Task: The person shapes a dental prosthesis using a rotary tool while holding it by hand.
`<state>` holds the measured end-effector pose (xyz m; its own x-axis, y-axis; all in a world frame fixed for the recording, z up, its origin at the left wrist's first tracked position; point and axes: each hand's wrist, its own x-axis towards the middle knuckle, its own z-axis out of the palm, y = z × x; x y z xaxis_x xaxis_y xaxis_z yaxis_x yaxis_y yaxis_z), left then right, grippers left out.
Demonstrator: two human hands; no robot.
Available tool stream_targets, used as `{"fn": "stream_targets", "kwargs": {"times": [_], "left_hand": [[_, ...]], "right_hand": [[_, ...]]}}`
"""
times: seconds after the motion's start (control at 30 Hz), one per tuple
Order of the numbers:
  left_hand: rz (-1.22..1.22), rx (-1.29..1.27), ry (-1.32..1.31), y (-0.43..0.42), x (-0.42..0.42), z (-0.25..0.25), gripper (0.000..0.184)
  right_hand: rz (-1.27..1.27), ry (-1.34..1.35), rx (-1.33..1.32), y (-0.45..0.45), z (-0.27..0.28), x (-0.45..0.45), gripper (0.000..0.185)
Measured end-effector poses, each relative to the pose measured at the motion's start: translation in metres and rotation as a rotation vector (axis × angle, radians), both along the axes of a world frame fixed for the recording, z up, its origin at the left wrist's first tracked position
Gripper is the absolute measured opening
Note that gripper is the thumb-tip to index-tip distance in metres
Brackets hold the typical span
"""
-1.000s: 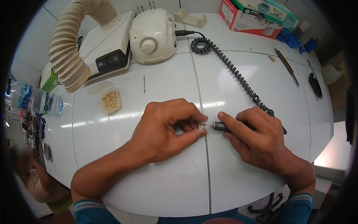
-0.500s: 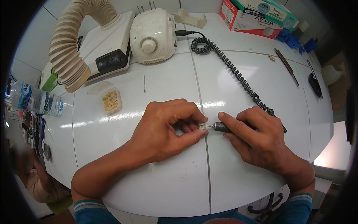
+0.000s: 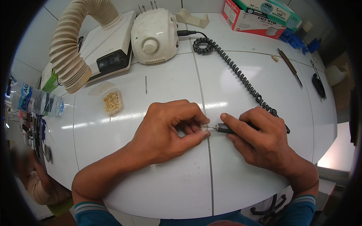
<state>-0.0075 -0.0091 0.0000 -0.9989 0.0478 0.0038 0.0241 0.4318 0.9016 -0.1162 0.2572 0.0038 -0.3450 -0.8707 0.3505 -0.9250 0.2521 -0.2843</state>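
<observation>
One bare left hand [image 3: 166,130]: a small cream-coloured piece [image 3: 204,128] is pinched between its thumb and fingertips.
Bare right hand [image 3: 260,139]: a dark cylindrical handpiece [image 3: 225,128] is gripped between its thumb and fingers.
Thin metal bit [image 3: 211,127]: pointed at the piece from the handpiece; whether contact is made cannot be told.
Spacing: the hands are held apart, above the glossy white worktop [image 3: 181,188] with grey seams.
Clear plastic box [image 3: 120,104]: filled with cream-coloured bits, its lid folded back, it is set beyond the left hand.
Slim metal rod [image 3: 146,85]: laid alone, right of the box.
Black coiled cord [image 3: 241,75]: stretched across from behind the right hand to a white rounded control unit [image 3: 154,35] with a knob.
Beige ribbed hose [image 3: 68,49]: joined to a white boxy housing [image 3: 107,43], left of the control unit.
Red-and-white face mask carton [image 3: 256,27]: placed at far right, under a green box [image 3: 273,11].
</observation>
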Motion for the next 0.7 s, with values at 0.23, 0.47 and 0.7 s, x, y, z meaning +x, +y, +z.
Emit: {"fn": "stream_targets", "kwargs": {"times": [0.23, 0.47, 0.7], "left_hand": [[-0.001, 0.0, 0.009, 0.0005, 0.0001, 0.0, 0.019], [0.0, -0.014, 0.013, 0.0003, -0.0003, -0.0011, 0.019], [-0.003, -0.009, 0.018, 0.0004, 0.0004, -0.0011, 0.02]], "right_hand": [[-0.004, 0.008, 0.012, 0.0006, 0.0002, -0.0003, 0.048], [-0.006, 0.008, 0.012, 0.0006, 0.0005, -0.0003, 0.048], [0.001, 0.009, 0.013, 0.0001, 0.0006, -0.0011, 0.048]]}}
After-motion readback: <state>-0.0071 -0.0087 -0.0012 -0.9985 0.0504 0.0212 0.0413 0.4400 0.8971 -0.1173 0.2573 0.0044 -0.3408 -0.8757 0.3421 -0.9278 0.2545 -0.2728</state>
